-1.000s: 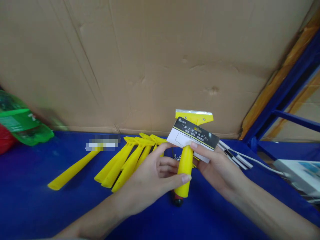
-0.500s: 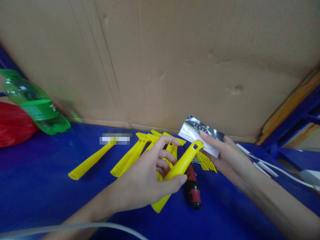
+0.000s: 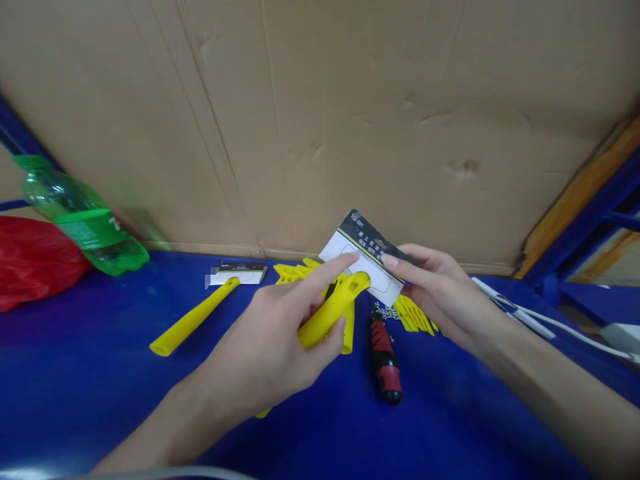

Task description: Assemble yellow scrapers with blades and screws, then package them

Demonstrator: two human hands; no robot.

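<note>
My left hand point(image 3: 270, 340) is wrapped round a yellow plastic handle point(image 3: 327, 312), its index finger stretched onto a black-and-white packaging card point(image 3: 385, 280). The handle's slotted end lies against the card's white part. Between thumb and fingers, my right hand point(image 3: 440, 287) grips the card at its right side. More yellow handles point(image 3: 287, 273) lie behind my left hand, partly hidden by it. Below the card rests a red-and-black screwdriver point(image 3: 386, 363). Small metal pieces point(image 3: 384, 311), perhaps screws, and several flat yellow pieces point(image 3: 415, 316) lie beside it.
On the blue tabletop point(image 3: 450, 413), a separate yellow handle point(image 3: 195, 320) touches another card point(image 3: 245, 272) at left. A green bottle point(image 3: 93, 223) leans by a red bag point(image 3: 35, 263). Cardboard point(image 3: 320, 133) stands behind. At right lie white strips and a cable point(image 3: 575, 332).
The card and the yellow handle have come left and closer together. My left index finger has stretched out onto the card. The view has shifted slightly.
</note>
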